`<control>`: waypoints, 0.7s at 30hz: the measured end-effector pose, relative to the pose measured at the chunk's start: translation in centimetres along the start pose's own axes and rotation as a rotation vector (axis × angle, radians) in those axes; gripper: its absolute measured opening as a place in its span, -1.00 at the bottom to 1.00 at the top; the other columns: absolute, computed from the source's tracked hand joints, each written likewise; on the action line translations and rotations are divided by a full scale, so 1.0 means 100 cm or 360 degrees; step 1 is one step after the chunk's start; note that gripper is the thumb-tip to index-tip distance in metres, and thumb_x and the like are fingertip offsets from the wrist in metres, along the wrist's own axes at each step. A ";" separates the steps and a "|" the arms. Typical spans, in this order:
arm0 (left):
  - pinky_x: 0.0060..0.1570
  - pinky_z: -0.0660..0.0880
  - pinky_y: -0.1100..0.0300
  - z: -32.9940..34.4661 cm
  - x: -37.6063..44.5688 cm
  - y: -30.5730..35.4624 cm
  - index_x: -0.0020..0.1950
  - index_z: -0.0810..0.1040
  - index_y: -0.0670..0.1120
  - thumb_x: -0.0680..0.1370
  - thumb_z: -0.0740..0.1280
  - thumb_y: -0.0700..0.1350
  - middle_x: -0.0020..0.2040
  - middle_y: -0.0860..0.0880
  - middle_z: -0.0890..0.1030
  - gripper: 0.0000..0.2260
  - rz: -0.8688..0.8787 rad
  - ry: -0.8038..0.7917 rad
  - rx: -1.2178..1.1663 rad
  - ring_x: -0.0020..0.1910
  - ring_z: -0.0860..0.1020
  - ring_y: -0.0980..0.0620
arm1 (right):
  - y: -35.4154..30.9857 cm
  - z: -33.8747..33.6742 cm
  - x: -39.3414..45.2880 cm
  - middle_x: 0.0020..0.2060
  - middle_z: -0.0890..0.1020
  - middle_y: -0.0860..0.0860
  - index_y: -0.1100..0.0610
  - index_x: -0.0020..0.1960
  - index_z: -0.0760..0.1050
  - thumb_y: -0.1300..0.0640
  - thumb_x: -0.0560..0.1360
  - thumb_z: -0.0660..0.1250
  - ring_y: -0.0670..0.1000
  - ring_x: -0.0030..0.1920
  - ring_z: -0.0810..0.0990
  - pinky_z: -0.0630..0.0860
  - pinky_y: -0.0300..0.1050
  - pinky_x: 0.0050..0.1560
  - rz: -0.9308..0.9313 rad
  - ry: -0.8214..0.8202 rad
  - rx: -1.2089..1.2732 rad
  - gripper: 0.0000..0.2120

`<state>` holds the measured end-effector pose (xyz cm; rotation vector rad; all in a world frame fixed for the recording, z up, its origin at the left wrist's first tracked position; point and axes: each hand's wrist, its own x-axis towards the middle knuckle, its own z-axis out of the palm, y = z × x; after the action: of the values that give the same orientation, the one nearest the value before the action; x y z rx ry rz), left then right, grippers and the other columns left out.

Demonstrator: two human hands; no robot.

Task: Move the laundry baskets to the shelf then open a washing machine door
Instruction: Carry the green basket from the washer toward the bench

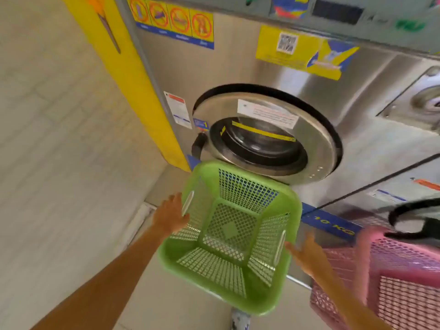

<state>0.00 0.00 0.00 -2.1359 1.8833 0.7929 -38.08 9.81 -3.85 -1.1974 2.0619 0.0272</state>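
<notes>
A green mesh laundry basket (228,234) stands empty on the floor in front of a steel washing machine (238,72). My left hand (170,216) is beside the basket's left handle slot, fingers spread, just off the rim. At the basket's right handle slot is my right hand (306,254), also with fingers apart and holding nothing. A pink mesh basket (390,282) sits to the right, partly behind my right forearm. The machine's round door (266,134) looks shut, with a black handle (198,145) on its left edge.
A yellow panel (123,67) and a pale tiled wall (59,139) close off the left. A second washing machine (404,177) with a dark door rim stands at the right. Tiled floor (166,294) lies below the baskets.
</notes>
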 end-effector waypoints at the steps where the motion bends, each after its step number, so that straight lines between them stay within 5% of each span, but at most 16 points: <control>1: 0.23 0.47 -0.14 0.012 0.013 -0.008 0.52 0.18 -0.14 0.52 0.36 0.01 0.41 -0.21 0.39 -0.35 -0.0043 0.0014 -0.0015 0.35 0.42 -0.26 | -0.001 0.014 0.007 0.25 0.54 0.35 0.35 0.49 0.14 -0.14 0.49 0.39 0.32 0.22 0.57 0.48 0.10 0.14 -0.0028 0.0024 0.0059 -0.18; 4: 0.26 0.43 -0.17 0.047 0.045 -0.024 0.59 0.06 -0.10 0.56 0.33 -0.04 0.49 -0.22 0.31 -0.31 -0.0134 0.0042 -0.0212 0.38 0.40 -0.29 | -0.012 0.039 0.017 0.18 0.54 0.39 0.37 0.35 0.31 0.04 0.49 0.41 0.41 0.14 0.58 0.47 0.14 0.07 0.0004 0.0169 0.0238 -0.40; 10: -0.02 0.50 -0.14 0.089 0.030 -0.051 0.53 0.18 -0.05 0.61 0.18 -0.16 0.22 -0.25 0.54 -0.51 -0.0190 0.0364 -0.0532 0.09 0.57 -0.30 | -0.028 0.071 -0.004 -0.02 0.56 0.51 0.40 0.20 0.27 -0.11 0.29 0.22 0.51 0.01 0.57 0.46 0.23 -0.04 0.0133 0.0416 0.0091 -0.31; 14: -0.11 0.59 -0.09 0.112 -0.063 -0.125 0.46 0.18 0.03 0.58 0.20 -0.13 0.10 -0.14 0.60 -0.55 -0.0274 0.0314 -0.0748 -0.08 0.59 -0.12 | -0.057 0.098 -0.070 0.00 0.54 0.54 0.38 0.24 0.27 -0.24 0.22 0.18 0.53 0.02 0.56 0.46 0.25 0.00 -0.0002 0.0453 0.0013 -0.17; 18: -0.01 0.59 -0.15 0.137 -0.191 -0.219 0.47 0.20 0.03 0.57 0.25 -0.14 0.23 -0.12 0.57 -0.51 -0.0579 0.0316 -0.0998 0.05 0.58 -0.13 | -0.098 0.146 -0.140 -0.16 0.63 0.40 0.30 0.04 0.46 -0.18 0.47 0.20 0.43 -0.15 0.65 0.54 0.21 -0.18 -0.0380 0.0409 -0.0082 -0.49; 21: -0.03 0.59 -0.13 0.170 -0.292 -0.293 0.46 0.25 0.02 0.54 0.28 -0.11 0.18 -0.13 0.60 -0.51 -0.0881 0.0323 -0.1193 0.02 0.61 -0.17 | -0.113 0.208 -0.174 -0.26 0.64 0.32 0.22 0.00 0.47 -0.29 0.47 0.18 0.34 -0.25 0.66 0.54 0.14 -0.28 -0.0591 0.0299 -0.0286 -0.46</control>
<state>22.09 38.51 -5.65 -3.0622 1.0050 1.3105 -12.31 23.88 -4.75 -1.7365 1.9934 -0.0808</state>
